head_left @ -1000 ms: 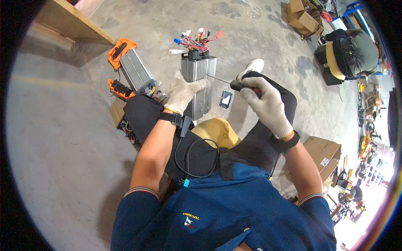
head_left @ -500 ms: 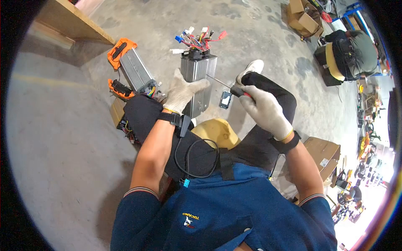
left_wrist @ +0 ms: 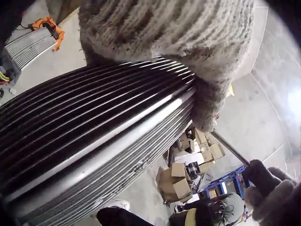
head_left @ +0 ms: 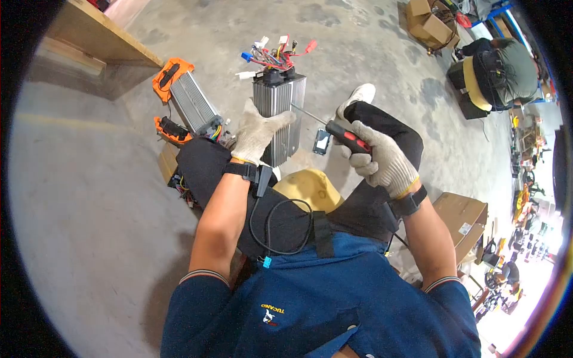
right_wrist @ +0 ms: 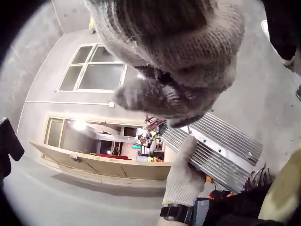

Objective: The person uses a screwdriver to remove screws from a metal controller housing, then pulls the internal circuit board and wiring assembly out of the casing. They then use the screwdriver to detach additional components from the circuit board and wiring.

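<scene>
A finned metal controller box [head_left: 280,96] stands upright between the person's legs, with coloured wires and plugs [head_left: 277,56] coming out of its top end. My gloved left hand [head_left: 253,134] grips its side, the thumb lying across the fins; the left wrist view shows the glove [left_wrist: 164,33] wrapped over the ribbed body [left_wrist: 94,122]. In my gloved right hand [head_left: 387,160] is a screwdriver [head_left: 349,137] with a black and red handle. Its shaft points at the box's right side, the tip right at the casing. The right wrist view shows mostly glove [right_wrist: 188,61].
Another finned controller [head_left: 194,101] with orange end pieces [head_left: 170,77] lies to the left. A phone-like device [head_left: 321,142] is on the floor right of the box. A cardboard box [head_left: 456,221] stands by the right elbow. Another person [head_left: 516,74] bends down at the far right.
The right hand's fingers, loosened on the handle one second ago, closed round it, then turned so the red and black handle shows. The box appears slightly further left and up.
</scene>
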A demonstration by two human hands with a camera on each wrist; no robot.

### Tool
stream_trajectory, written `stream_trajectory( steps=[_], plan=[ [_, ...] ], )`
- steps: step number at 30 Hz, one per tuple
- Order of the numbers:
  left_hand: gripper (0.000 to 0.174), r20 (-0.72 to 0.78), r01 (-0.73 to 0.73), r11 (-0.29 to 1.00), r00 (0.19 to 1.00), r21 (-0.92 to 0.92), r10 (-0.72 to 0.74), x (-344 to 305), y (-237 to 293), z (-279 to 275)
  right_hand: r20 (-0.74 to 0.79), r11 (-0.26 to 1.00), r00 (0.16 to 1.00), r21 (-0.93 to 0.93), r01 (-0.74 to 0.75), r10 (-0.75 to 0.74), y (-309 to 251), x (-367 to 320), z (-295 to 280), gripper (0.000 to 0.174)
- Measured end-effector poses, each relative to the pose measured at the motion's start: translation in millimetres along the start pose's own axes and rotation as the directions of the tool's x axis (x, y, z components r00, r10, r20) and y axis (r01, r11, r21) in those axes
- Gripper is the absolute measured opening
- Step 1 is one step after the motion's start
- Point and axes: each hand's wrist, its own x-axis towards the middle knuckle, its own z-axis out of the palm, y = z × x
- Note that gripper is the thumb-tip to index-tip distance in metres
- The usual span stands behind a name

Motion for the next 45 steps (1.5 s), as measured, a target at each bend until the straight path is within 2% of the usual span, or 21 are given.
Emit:
stream_trajectory(
  steps=[2,4,5,6,7,8,9,12,14,16,17,21,26,27,28,30,32,34,38,40,45],
  plan=[
    [0.074,0.018,-0.006,0.999,1.000,-0.036,0.006,0.1,-2.3,0.3,0.028,1.000,1.000,0.000,0.010,-0.010,3.7,0.6,0.7,0.038],
    [0.074,0.037,-0.020,0.997,0.999,-0.069,0.023,0.0,0.3,0.1,-0.022,0.893,0.989,-0.433,0.124,-0.147,4.9,-4.8,6.9,0.032],
    [0.075,0.067,-0.018,0.992,0.997,-0.123,0.026,-1.8,2.0,-0.6,-0.065,0.647,0.957,-0.750,0.139,-0.281,6.6,0.7,2.7,0.025],
    [0.075,0.096,-0.013,0.984,0.995,-0.177,0.031,-2.9,3.9,-1.5,-0.066,0.648,0.957,-0.749,0.139,-0.281,10.8,-1.2,5.4,0.025],
    [0.075,0.096,-0.013,0.984,0.995,-0.176,0.030,-0.3,-0.1,-1.2,0.192,0.049,0.742,-0.956,0.289,-0.643,19.6,-3.4,10.5,0.024],
    [0.076,0.082,-0.018,0.990,0.996,-0.143,0.030,4.0,-8.5,0.0,0.575,-0.571,0.434,-0.806,0.154,-0.694,26.5,-3.8,17.2,0.025],
    [0.077,0.069,-0.020,0.994,0.997,-0.111,0.028,3.8,-8.2,-0.5,0.411,-0.478,0.607,-0.876,0.058,-0.680,24.9,-12.8,31.3,0.029],
    [0.063,-0.011,0.013,0.999,1.000,-0.032,-0.013,-3.7,1.5,3.1,0.457,-0.411,0.492,-0.888,0.206,-0.741,15.0,-11.7,29.3,0.034],
    [0.063,-0.001,0.026,0.999,1.000,-0.040,-0.026,-8.2,15.7,2.2,0.139,0.146,0.582,-0.898,0.416,-0.801,11.0,-5.4,25.5,0.029],
    [0.064,0.009,0.043,0.998,0.999,-0.042,-0.042,-8.2,12.2,-0.3,-0.026,0.796,0.847,-0.358,0.487,-0.530,2.3,-6.0,17.2,0.028],
    [0.065,-0.006,0.014,0.998,1.000,-0.060,-0.015,-5.1,3.9,2.6,-0.104,0.893,0.893,-0.165,0.419,-0.438,3.7,-4.8,16.2,0.033],
    [0.078,0.007,-0.029,1.000,1.000,0.000,0.029,-0.1,2.5,-1.3,0.056,0.991,0.997,0.127,0.042,-0.049,9.4,-0.1,-1.0,0.039],
    [0.078,0.023,-0.041,0.999,0.999,-0.008,0.041,4.6,-6.8,-3.2,0.348,0.992,0.937,0.102,-0.077,0.036,16.4,4.5,-17.0,0.034],
    [0.078,0.047,-0.063,0.995,0.997,-0.075,0.066,6.5,-10.7,-1.0,0.230,0.783,0.931,-0.505,0.363,-0.283,21.5,3.7,-8.6,0.032],
    [0.078,0.051,-0.063,0.995,0.996,-0.074,0.067,4.0,-5.3,-1.8,0.321,0.110,0.762,-0.885,0.453,-0.563,23.5,-0.1,5.9,0.030],
    [0.079,0.042,-0.036,0.999,0.998,-0.017,0.037,-1.5,3.8,-4.4,0.305,-0.074,0.764,-0.944,0.322,-0.569,16.7,-17.4,23.3,0.032],
    [0.080,0.056,-0.023,1.000,0.998,-0.008,0.023,0.3,1.6,-4.4,0.472,-0.524,0.627,-0.844,0.117,-0.620,15.5,-16.7,30.5,0.037],
    [0.080,0.067,-0.010,1.000,0.998,0.002,0.010,4.9,-5.6,-2.7,0.440,-0.549,0.653,-0.834,0.044,-0.616,13.9,-16.3,36.8,0.038],
    [0.079,0.004,0.006,0.999,1.000,0.034,-0.006,2.8,-2.8,1.2,0.449,-0.214,0.375,-0.825,0.523,-0.811,20.6,7.1,16.0,0.027],
    [0.077,-0.007,0.013,0.999,1.000,0.033,-0.013,-1.2,-1.1,1.1,-0.105,0.896,0.901,-0.205,0.394,-0.420,15.3,2.8,6.9,0.026],
    [0.071,0.000,-0.052,0.997,0.999,-0.051,0.052,0.0,-2.5,0.3,-0.195,0.986,0.968,0.031,0.165,-0.156,16.5,-2.9,4.2,0.040]
  ],
)
